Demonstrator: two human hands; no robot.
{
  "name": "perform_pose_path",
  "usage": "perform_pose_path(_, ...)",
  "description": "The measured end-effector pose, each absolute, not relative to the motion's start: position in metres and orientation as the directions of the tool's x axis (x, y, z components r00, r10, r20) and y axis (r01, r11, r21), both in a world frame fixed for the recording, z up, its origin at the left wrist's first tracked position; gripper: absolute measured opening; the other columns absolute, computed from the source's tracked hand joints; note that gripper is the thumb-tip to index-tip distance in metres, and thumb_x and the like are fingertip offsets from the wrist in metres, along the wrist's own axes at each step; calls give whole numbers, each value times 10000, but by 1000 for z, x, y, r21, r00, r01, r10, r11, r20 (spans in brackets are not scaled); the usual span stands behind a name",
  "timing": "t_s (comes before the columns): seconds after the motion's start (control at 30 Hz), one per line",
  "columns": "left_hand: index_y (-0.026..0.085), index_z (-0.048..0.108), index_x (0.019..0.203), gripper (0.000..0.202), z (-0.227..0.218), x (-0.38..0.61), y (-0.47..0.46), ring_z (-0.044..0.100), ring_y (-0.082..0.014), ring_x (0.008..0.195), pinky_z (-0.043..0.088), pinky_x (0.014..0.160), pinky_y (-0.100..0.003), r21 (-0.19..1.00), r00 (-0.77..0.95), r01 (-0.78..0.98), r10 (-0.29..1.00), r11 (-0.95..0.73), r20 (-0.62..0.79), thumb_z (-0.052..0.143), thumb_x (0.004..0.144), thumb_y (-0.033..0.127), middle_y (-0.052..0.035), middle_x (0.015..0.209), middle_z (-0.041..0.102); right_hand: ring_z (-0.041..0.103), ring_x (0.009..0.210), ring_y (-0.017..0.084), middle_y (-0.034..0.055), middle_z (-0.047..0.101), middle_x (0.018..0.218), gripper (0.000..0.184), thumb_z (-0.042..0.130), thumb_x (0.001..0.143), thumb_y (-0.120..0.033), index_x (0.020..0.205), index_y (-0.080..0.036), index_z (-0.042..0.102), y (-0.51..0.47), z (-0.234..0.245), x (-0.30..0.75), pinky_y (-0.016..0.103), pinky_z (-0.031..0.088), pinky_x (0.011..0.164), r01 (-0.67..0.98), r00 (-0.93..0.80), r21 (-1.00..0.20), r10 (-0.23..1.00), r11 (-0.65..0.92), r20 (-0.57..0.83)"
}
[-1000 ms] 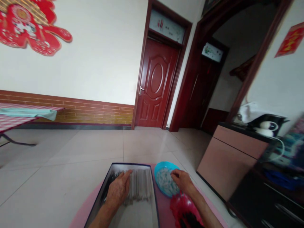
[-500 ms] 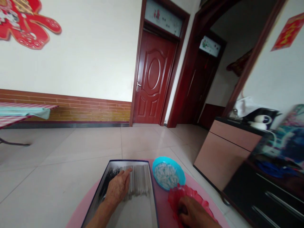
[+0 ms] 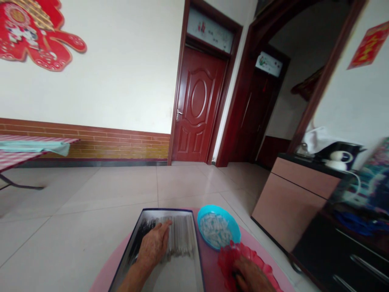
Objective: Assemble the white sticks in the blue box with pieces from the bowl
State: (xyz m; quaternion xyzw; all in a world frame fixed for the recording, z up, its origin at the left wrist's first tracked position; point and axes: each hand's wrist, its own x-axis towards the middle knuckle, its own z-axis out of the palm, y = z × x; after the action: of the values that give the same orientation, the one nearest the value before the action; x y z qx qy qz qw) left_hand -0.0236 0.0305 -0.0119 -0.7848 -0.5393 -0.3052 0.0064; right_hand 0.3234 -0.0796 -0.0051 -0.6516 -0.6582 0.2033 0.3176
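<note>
My left hand (image 3: 153, 244) lies flat on rows of pale strips (image 3: 182, 236) in a dark-rimmed shallow tray (image 3: 172, 271), and dark strips lie beside it at the tray's left. My right hand (image 3: 251, 275) is down inside a red scalloped dish (image 3: 226, 259), nearest to dark pieces that its fingers mostly hide. A blue bowl (image 3: 234, 227) of small white pieces (image 3: 215, 230) stands between the tray and the dish, just above my right hand. All of these rest on a round pink table (image 3: 208, 263).
A folding table with a checked cloth (image 3: 18, 152) stands at the far left on a tiled floor. To the right is a pink-fronted cabinet (image 3: 288, 202) with a black appliance (image 3: 338, 160) on top. A red door (image 3: 197, 115) stands ahead.
My right hand has moved from the blue bowl down into the red dish. My left hand stays on the strips. The view has shifted only slightly.
</note>
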Motion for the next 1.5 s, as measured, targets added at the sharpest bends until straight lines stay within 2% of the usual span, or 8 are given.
perform_pose_path(0.23,203,561,1201,374,-4,-20,27,678,-178,842,526,780,-275,318,249,843,838,-434,485,338,910,130,-82,951,691,602,703,220,58,660,731,191,508,682,-295,576,-273,665,-43,28,311,328,452,716,832,-25,-541,983,123,184)
perform_pose_path(0.37,176,525,1227,363,-8,-18,30,669,-188,915,524,836,-299,344,227,822,815,-455,534,350,910,163,-93,1041,691,614,722,223,55,666,731,175,517,622,-261,631,-250,692,-11,57,251,329,460,711,727,-61,-638,949,254,309)
perform_pose_path(0.47,144,537,1170,324,-15,-17,33,668,-209,933,536,828,-327,367,192,800,783,-474,592,358,902,172,-114,1060,687,631,778,228,41,694,761,202,540,586,-239,698,-234,708,15,66,191,332,480,756,510,-82,-798,942,321,326)
perform_pose_path(0.57,152,552,1095,282,-19,-17,37,684,-208,856,557,756,-325,390,144,779,746,-491,650,349,900,166,-104,961,703,653,843,247,59,724,836,274,586,570,-258,802,-193,719,36,61,141,349,492,810,260,-17,-936,971,236,240)
perform_pose_path(0.67,149,553,1069,281,-19,-18,40,688,-213,795,567,705,-338,403,103,762,710,-507,697,327,901,158,-108,905,699,658,868,264,74,733,847,277,627,553,-273,793,-175,725,49,49,116,356,487,843,169,37,-967,980,188,197)
perform_pose_path(0.87,162,566,1003,268,-10,-14,37,680,-220,790,561,711,-360,429,83,753,719,-499,690,316,907,171,-106,848,686,662,890,275,72,738,866,269,670,557,-323,776,-181,731,51,29,114,357,499,843,61,89,-988,986,139,144)
perform_pose_path(1.1,173,569,1003,261,-6,-13,35,669,-205,771,551,692,-328,412,116,766,736,-493,667,329,899,172,-88,842,671,672,883,270,76,725,920,342,738,526,-352,822,-183,713,52,13,114,361,538,793,-244,90,-970,996,20,-2)
perform_pose_path(1.5,193,590,1045,294,-3,-13,32,653,-195,762,538,689,-311,403,138,788,772,-465,621,335,898,190,-79,870,670,676,833,250,77,730,897,427,814,507,-366,867,-167,702,44,10,114,352,533,758,-399,-20,-914,997,-80,-78)
